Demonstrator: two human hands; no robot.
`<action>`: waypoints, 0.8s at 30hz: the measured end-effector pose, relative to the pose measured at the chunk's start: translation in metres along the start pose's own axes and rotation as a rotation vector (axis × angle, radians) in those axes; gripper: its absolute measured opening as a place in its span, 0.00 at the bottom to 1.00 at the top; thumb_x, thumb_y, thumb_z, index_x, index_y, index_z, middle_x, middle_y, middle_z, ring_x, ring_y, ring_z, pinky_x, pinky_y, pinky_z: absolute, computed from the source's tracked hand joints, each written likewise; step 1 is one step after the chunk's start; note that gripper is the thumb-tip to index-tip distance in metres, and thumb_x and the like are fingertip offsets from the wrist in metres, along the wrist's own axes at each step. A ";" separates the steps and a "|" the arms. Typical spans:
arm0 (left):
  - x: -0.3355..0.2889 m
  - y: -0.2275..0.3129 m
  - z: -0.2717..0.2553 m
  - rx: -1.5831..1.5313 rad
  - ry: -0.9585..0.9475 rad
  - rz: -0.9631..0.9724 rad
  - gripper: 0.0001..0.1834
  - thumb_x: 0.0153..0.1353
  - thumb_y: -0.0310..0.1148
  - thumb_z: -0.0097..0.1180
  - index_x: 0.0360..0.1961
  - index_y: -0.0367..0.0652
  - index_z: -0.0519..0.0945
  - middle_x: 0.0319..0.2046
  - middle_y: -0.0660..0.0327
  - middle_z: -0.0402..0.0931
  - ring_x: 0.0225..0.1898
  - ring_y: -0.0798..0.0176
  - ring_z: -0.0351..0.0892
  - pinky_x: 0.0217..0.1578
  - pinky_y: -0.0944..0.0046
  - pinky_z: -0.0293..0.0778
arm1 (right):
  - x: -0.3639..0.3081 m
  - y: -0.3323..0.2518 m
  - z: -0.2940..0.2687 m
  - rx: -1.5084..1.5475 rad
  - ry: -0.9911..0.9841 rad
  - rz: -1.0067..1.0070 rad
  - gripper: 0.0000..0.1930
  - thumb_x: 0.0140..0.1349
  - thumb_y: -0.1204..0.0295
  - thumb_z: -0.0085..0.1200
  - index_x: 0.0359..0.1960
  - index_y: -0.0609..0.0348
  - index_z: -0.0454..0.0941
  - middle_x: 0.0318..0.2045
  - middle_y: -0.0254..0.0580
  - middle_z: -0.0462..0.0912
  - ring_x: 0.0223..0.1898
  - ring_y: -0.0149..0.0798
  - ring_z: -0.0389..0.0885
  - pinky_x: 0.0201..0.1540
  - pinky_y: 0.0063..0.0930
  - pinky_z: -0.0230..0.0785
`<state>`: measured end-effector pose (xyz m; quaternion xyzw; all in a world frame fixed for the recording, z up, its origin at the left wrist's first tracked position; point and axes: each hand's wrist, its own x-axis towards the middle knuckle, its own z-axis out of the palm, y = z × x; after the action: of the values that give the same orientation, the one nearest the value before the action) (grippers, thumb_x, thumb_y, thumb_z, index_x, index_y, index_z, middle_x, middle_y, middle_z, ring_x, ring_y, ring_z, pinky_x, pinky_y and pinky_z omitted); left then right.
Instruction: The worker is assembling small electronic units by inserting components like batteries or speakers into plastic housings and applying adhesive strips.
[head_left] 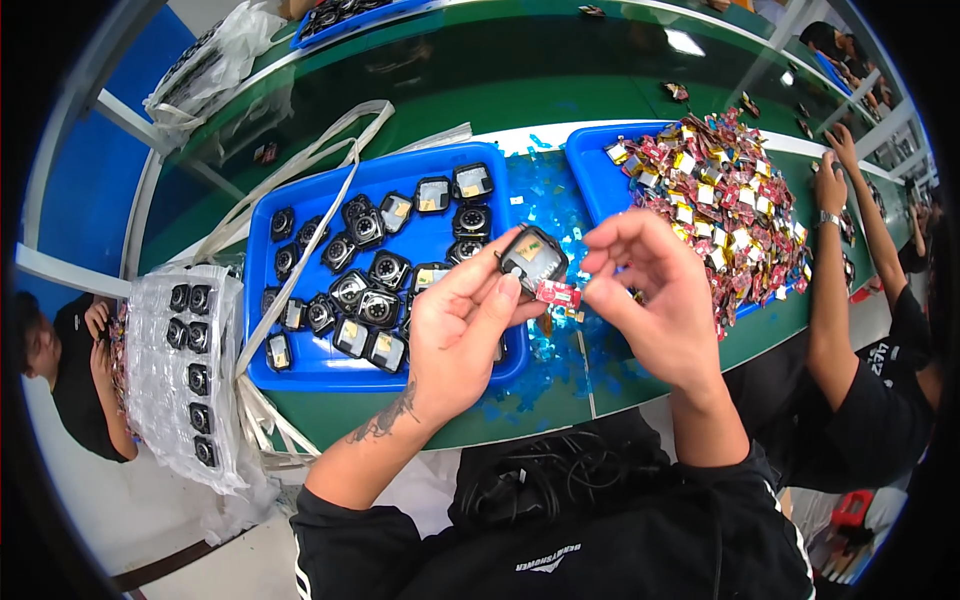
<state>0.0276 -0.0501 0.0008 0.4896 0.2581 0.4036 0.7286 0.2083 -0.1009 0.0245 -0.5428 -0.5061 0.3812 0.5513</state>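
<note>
My left hand (455,335) holds a black square smartwatch case (535,258) between thumb and fingers, its inner face up. At the lower edge of the case sticks out a small red circuit board (558,293). Just to the right of it hovers my right hand (665,295), fingers curled with a gap between thumb and fingertips, and nothing visible in them. Left of the held case stands a blue tray (275,372) with several watch cases, some face down, some showing a pale inner side.
A second blue tray (585,170) bears a heap of red circuit boards (720,210). Blue film scraps (540,345) litter the green table between the trays. White straps (345,185) cross the left tray. Clear plastic packaging (165,390) holds more cases. Co-workers sit at both sides.
</note>
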 end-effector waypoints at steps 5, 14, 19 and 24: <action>-0.001 0.001 0.004 0.053 -0.020 0.129 0.24 0.68 0.22 0.46 0.66 0.37 0.64 0.53 0.52 0.75 0.53 0.61 0.77 0.52 0.62 0.77 | -0.013 0.000 0.002 0.036 -0.065 0.056 0.05 0.59 0.80 0.61 0.35 0.68 0.80 0.32 0.37 0.82 0.35 0.25 0.81 0.38 0.20 0.79; 0.001 0.007 -0.010 0.930 -0.125 0.576 0.15 0.53 0.21 0.65 0.44 0.40 0.84 0.48 0.52 0.80 0.33 0.63 0.85 0.32 0.68 0.81 | -0.009 -0.004 -0.006 0.353 -0.266 0.274 0.05 0.63 0.78 0.56 0.38 0.63 0.73 0.29 0.30 0.76 0.31 0.19 0.74 0.34 0.15 0.68; 0.000 0.016 -0.008 0.822 -0.138 0.394 0.12 0.53 0.18 0.63 0.41 0.35 0.85 0.41 0.52 0.82 0.34 0.66 0.83 0.34 0.71 0.78 | -0.012 0.002 -0.006 0.287 -0.171 0.130 0.05 0.63 0.78 0.56 0.39 0.64 0.74 0.36 0.33 0.76 0.35 0.22 0.74 0.36 0.17 0.71; -0.001 0.007 -0.007 0.499 -0.106 0.124 0.06 0.58 0.20 0.61 0.37 0.32 0.84 0.33 0.58 0.81 0.28 0.73 0.80 0.30 0.76 0.77 | -0.024 -0.001 0.004 0.099 -0.091 -0.014 0.08 0.61 0.80 0.58 0.40 0.65 0.74 0.38 0.34 0.76 0.36 0.23 0.74 0.37 0.17 0.71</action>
<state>0.0197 -0.0463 0.0043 0.6893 0.2806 0.3453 0.5717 0.1998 -0.1229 0.0212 -0.4936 -0.5147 0.4262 0.5566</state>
